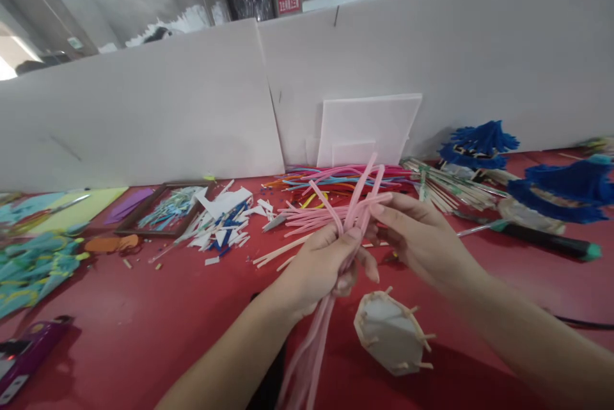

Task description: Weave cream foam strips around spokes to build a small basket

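My left hand [323, 263] is closed around the middle of a bundle of pink pipe cleaners [352, 208]. Their upper ends fan out above the fist, some of them bent, and the long tails hang below toward the table's near edge. With thumb and forefinger, my right hand [422, 234] pinches one bent end at the right of the bundle. Below the hands lies a rounded white panel [391, 336] with short wooden sticks around its rim. More pink pipe cleaners [307, 218] lie on the table just behind my left hand.
On the red table [167, 339] are white scraps [225, 212], a brown frame [165, 208], coloured pipe cleaners [336, 174], wooden sticks [441, 186] and a black-handled tool [542, 240]. Blue tiered models [480, 141] stand at right; a purple device [36, 355] lies at left. White boards [432, 64] rise behind.
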`<state>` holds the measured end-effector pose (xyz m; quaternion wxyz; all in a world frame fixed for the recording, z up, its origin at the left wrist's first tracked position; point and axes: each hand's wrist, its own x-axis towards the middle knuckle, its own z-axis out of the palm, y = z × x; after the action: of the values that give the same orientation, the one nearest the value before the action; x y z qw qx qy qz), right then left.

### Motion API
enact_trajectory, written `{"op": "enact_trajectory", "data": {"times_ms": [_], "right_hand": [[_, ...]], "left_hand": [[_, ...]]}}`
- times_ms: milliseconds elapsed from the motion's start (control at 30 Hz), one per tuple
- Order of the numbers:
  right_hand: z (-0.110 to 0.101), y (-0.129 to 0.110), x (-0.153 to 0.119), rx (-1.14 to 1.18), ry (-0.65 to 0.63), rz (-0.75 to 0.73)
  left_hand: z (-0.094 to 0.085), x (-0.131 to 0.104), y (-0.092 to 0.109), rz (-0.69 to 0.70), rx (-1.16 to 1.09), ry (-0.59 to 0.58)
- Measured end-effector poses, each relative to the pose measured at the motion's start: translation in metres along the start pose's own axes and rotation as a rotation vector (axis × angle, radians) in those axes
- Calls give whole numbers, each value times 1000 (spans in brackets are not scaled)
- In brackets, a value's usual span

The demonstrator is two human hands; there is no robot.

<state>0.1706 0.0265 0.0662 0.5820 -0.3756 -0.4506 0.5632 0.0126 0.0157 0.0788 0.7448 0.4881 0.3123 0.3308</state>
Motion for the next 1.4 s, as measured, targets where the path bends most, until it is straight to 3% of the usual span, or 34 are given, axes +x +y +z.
{"op": "enact_trajectory", "data": {"times_ms": [300,433,733,933,1100,1267,1400], "right_hand": [[-4,5,2,60,-12,23],[-4,7,1,96,-39,78],[-1,10,5,179,67,30],[4,8,1,106,-72,79],[8,6,-1,114,-23,60],[10,5,-3,47,-82,68],[9,5,-4,53,-59,57]], "left_hand": [[7,5,-6,43,57,147],[6,6,-9,103,89,128],[8,6,-15,127,76,273],[8,6,-15,118,97,249],[8,7,-16,115,95,267],[9,7,-16,103,95,219],[11,7,-15,47,30,274]]}}
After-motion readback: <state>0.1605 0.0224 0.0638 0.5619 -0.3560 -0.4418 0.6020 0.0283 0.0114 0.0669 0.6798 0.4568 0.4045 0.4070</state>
